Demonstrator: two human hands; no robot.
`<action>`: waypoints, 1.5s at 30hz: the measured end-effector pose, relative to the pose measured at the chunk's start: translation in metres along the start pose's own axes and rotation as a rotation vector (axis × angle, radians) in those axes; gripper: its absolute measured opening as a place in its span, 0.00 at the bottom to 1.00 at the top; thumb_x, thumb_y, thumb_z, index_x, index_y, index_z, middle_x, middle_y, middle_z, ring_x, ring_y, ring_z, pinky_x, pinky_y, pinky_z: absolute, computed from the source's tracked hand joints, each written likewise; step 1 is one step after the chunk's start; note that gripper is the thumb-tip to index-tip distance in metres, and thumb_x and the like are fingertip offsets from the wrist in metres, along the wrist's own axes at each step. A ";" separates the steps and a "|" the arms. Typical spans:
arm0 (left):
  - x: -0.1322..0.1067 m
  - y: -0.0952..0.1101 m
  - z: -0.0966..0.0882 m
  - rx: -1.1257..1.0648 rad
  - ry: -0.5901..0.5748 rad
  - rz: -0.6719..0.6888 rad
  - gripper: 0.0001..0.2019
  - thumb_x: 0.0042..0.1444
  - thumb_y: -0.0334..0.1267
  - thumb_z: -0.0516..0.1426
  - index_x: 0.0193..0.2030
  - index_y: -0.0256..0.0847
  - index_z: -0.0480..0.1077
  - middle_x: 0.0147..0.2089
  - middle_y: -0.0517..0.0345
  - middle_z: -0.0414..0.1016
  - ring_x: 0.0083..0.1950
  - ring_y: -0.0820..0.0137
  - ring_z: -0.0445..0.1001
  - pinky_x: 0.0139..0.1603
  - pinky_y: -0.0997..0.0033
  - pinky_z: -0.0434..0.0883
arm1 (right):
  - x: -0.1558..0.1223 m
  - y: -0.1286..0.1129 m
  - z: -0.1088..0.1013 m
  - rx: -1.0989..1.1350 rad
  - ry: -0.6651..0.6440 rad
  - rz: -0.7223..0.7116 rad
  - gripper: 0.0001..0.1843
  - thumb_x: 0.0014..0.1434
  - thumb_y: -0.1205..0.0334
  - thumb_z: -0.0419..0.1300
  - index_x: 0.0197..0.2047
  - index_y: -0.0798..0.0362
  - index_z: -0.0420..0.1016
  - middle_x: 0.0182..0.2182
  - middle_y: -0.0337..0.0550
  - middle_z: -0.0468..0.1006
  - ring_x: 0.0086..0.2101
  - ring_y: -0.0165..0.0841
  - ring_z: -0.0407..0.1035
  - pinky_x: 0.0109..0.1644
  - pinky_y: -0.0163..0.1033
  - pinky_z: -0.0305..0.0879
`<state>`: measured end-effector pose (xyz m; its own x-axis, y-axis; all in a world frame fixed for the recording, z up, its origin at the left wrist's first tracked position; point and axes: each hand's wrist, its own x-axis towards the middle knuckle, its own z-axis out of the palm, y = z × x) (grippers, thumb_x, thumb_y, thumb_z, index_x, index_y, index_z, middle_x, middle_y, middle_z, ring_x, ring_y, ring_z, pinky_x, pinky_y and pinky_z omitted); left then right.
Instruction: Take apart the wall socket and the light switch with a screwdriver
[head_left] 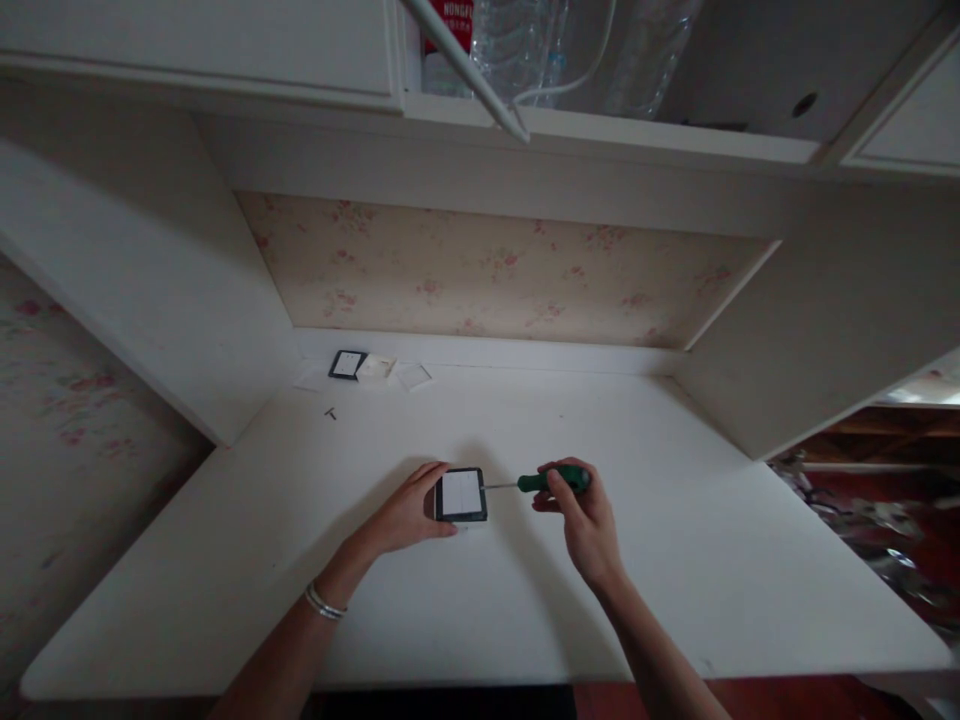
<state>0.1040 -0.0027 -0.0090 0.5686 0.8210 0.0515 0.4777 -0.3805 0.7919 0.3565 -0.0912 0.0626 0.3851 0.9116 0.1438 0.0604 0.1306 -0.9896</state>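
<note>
My left hand (411, 510) grips a small square black frame with a white face (461, 494) by its left side, thumb at the near edge and fingers at the far edge. In my right hand (585, 515) is a screwdriver (534, 483) with a green handle, held level with its shaft pointing left. The screwdriver's tip meets the right rim of the black frame; whether it sits in a slot there is too small to tell. Both hands are over the middle of the white desk (480, 610).
At the desk's back left lie another black-framed square (347, 364), a cream square piece (377, 369) and a clear flat square (414, 376). Small dark screws (331, 413) lie nearer. Overhead, a shelf (615, 125) holds plastic bottles (510, 45), and a white rod (472, 70) hangs down.
</note>
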 end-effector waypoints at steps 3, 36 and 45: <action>0.003 0.005 0.001 0.038 0.024 0.002 0.41 0.40 0.45 0.68 0.63 0.48 0.59 0.63 0.50 0.59 0.63 0.56 0.59 0.65 0.55 0.56 | 0.005 -0.013 0.001 -0.128 -0.094 -0.026 0.18 0.58 0.50 0.59 0.45 0.53 0.65 0.35 0.46 0.78 0.27 0.33 0.73 0.31 0.39 0.72; 0.019 0.032 0.006 0.211 -0.059 0.092 0.34 0.43 0.49 0.66 0.57 0.44 0.63 0.59 0.52 0.64 0.59 0.59 0.62 0.60 0.61 0.61 | 0.024 -0.002 -0.021 -0.085 -0.025 0.217 0.20 0.52 0.45 0.64 0.35 0.54 0.69 0.27 0.43 0.78 0.27 0.38 0.75 0.33 0.42 0.75; 0.020 0.035 0.005 0.215 -0.065 0.115 0.31 0.42 0.49 0.66 0.54 0.44 0.65 0.54 0.54 0.67 0.54 0.60 0.66 0.56 0.63 0.63 | 0.006 0.026 -0.032 0.031 0.105 0.301 0.19 0.53 0.46 0.63 0.35 0.55 0.69 0.26 0.41 0.75 0.28 0.35 0.74 0.38 0.43 0.74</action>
<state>0.1358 -0.0014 0.0170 0.6658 0.7408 0.0887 0.5352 -0.5570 0.6350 0.3897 -0.0942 0.0375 0.4742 0.8662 -0.1578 -0.0986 -0.1259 -0.9871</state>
